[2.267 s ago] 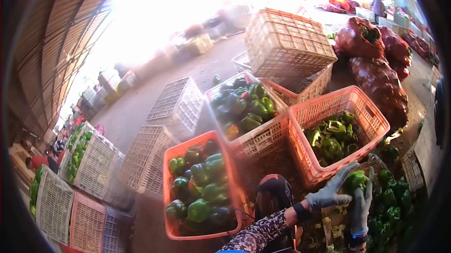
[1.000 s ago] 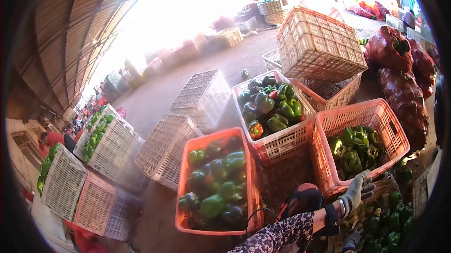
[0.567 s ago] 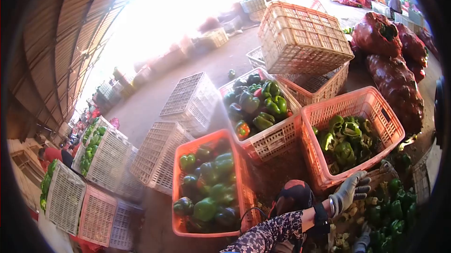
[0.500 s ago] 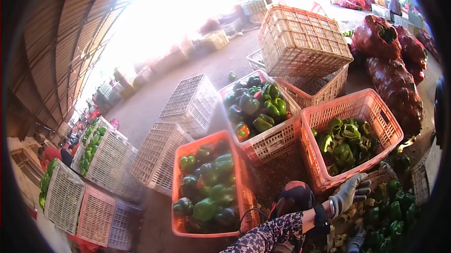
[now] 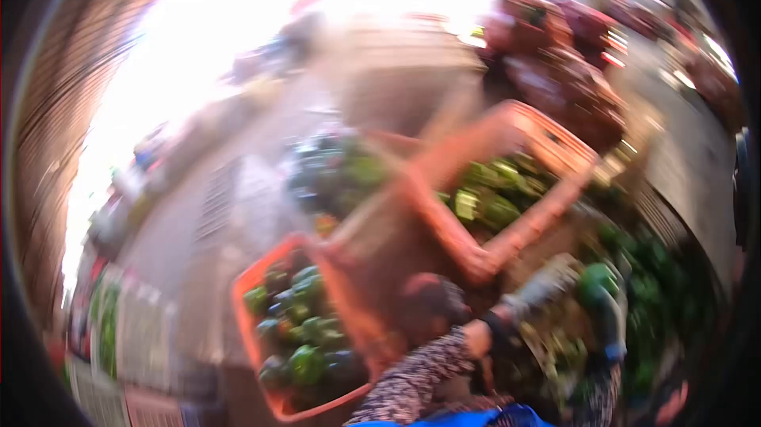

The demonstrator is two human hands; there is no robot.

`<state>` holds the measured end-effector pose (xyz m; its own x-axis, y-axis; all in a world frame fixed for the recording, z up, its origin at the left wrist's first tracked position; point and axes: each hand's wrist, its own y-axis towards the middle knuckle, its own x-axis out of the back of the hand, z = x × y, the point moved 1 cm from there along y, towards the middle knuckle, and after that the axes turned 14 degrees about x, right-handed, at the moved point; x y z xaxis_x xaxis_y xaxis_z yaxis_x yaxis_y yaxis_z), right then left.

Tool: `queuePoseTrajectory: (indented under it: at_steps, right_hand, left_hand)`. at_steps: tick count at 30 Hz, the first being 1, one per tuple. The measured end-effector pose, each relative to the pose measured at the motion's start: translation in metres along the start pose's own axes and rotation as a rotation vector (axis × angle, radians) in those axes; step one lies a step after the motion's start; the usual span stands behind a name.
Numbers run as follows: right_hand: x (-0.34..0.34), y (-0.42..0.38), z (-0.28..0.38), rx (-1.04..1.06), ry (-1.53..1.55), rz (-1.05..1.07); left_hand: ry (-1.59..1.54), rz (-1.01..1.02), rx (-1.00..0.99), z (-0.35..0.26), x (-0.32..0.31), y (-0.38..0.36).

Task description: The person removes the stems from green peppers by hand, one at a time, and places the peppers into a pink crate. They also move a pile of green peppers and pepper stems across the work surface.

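Note:
My right hand (image 5: 615, 324), in a grey glove, is closed around a green bell pepper (image 5: 596, 283) at the lower right. Close to its left is my left hand (image 5: 547, 280), also gloved and smeared by motion, so its fingers do not show clearly. Below and to the right of both hands lies a heap of green bell peppers (image 5: 662, 292). Pale scraps (image 5: 547, 340) lie under the left forearm. Just beyond the left hand, an orange crate (image 5: 539, 217) contains green peppers or pieces of them.
Another orange crate (image 5: 252, 348) with green peppers stands at lower left. Behind it is a blurred crate of peppers (image 5: 341, 169). Red mesh sacks (image 5: 563, 90) are stacked at the back right. Pale crates (image 5: 143, 324) stand at far left.
The view has swung right, so the crates and sacks sit farther left and are blurred. My right hand has come up from the bottom edge with a green bell pepper.

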<state>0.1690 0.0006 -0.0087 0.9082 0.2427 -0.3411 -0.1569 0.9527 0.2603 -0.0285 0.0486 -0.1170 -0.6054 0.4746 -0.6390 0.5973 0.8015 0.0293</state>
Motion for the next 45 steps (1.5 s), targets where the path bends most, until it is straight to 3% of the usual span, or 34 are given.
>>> queuePoseTrajectory:
  at_steps: [1, 2, 3, 4, 5, 6, 10, 12, 13, 15, 16, 17, 19, 20, 21, 23, 24, 25, 27, 31, 33, 34, 35, 36, 37, 38, 39, 41, 43, 45]
  right_hand:
    - [-0.035, 0.008, 0.027, -0.033, 0.030, -0.037]
    - [-0.029, 0.008, 0.031, -0.090, -0.087, 0.069]
    - [-0.044, 0.002, 0.057, -0.218, -0.249, 0.066]
    - [-0.029, -0.001, 0.032, -0.009, -0.326, 0.146]
    - [-0.033, -0.005, 0.041, -0.044, -0.205, 0.151]
    - [-0.034, -0.007, 0.043, -0.010, -0.234, 0.191]
    - [-0.044, -0.030, 0.048, -0.182, -0.026, 0.027]
    - [-0.035, -0.035, 0.033, -0.003, -0.152, 0.147]
    - [-0.031, -0.036, 0.037, 0.000, -0.157, 0.148]
    - [-0.030, -0.035, 0.058, 0.099, -0.358, 0.354]
    - [-0.029, -0.033, 0.068, 0.109, -0.478, 0.408]
    - [-0.030, -0.037, 0.069, 0.107, -0.473, 0.406]
    - [-0.031, -0.039, 0.074, 0.438, -0.857, 0.236]
    - [-0.036, -0.045, 0.076, 0.518, -0.915, 0.037]
    - [-0.042, -0.054, 0.080, 0.527, -0.911, 0.041]
    - [-0.052, -0.071, 0.080, 0.142, -0.718, 0.110]
    - [-0.064, -0.073, 0.073, 0.247, -0.733, 0.086]
    - [-0.070, -0.073, 0.067, 0.217, -0.766, 0.089]
    - [-0.075, -0.069, 0.059, 0.309, -0.870, 0.073]
    - [-0.083, -0.070, 0.050, 0.179, -0.766, 0.077]
    - [-0.086, -0.088, 0.021, 0.199, -0.824, 0.106]
    - [-0.066, -0.105, -0.034, -0.113, -0.684, 0.063]
    - [-0.084, -0.096, -0.002, 0.056, -0.813, 0.173]
    - [-0.080, -0.093, -0.016, -0.068, -0.768, 0.152]
    - [-0.080, -0.092, -0.020, -0.009, -0.656, 0.112]
    - [-0.075, -0.087, -0.002, -0.166, -0.498, 0.159]
    - [-0.061, -0.089, -0.005, -0.006, -0.554, 0.253]
    - [-0.073, -0.094, 0.004, -0.160, -0.390, 0.214]
    - [-0.073, -0.097, -0.030, -0.053, -0.465, 0.198]
    - [-0.072, -0.101, -0.047, 0.050, -0.527, 0.168]
  left_hand:
    - [0.512, -0.262, 0.048, -0.044, -0.052, -0.029]
    - [0.112, -0.131, 0.238, -0.072, -0.094, -0.039]
    - [0.035, -0.187, 0.329, -0.087, -0.121, -0.046]
    - [-0.001, -0.290, 0.298, -0.091, -0.129, -0.051]
    - [0.386, -0.253, 0.067, -0.089, -0.137, -0.055]
    - [0.058, -0.190, 0.118, -0.081, -0.124, -0.060]
    - [0.023, -0.241, 0.147, -0.069, -0.116, -0.068]
    - [0.452, -0.106, -0.016, -0.068, -0.112, -0.067]
    - [0.451, -0.102, -0.021, -0.071, -0.118, -0.067]
    - [0.002, -0.190, 0.258, -0.090, -0.146, -0.069]
    - [0.015, -0.249, 0.270, -0.094, -0.161, -0.069]
    - [0.016, -0.252, 0.274, -0.088, -0.157, -0.069]
    - [0.181, -0.276, 0.222, -0.086, -0.152, -0.061]
    - [0.148, -0.416, 0.203, -0.083, -0.159, -0.066]
    - [0.154, -0.418, 0.195, -0.077, -0.156, -0.064]
    - [0.185, -0.473, -0.081, -0.066, -0.142, -0.061]
    - [0.202, -0.452, -0.129, -0.065, -0.143, -0.060]
    - [0.204, -0.452, -0.134, -0.064, -0.146, -0.060]
    - [0.295, -0.557, -0.137, -0.063, -0.153, -0.064]
    - [0.140, -0.453, -0.182, -0.060, -0.148, -0.080]
    - [0.102, -0.522, -0.146, -0.045, -0.133, -0.081]
    - [0.121, -0.533, -0.158, -0.031, -0.114, -0.078]
    - [0.199, -0.618, -0.172, -0.029, -0.108, -0.077]
    - [0.143, -0.613, -0.216, -0.036, -0.105, -0.074]
    - [0.083, -0.590, -0.252, -0.040, -0.107, -0.072]
    - [0.129, -0.615, -0.270, -0.035, -0.107, -0.069]
    - [0.171, -0.614, -0.275, -0.031, -0.105, -0.066]
    - [0.143, -0.601, -0.263, -0.030, -0.105, -0.070]
    - [0.144, -0.662, -0.290, -0.036, -0.100, -0.072]
    - [-0.176, -0.630, -0.161, -0.015, -0.072, -0.069]
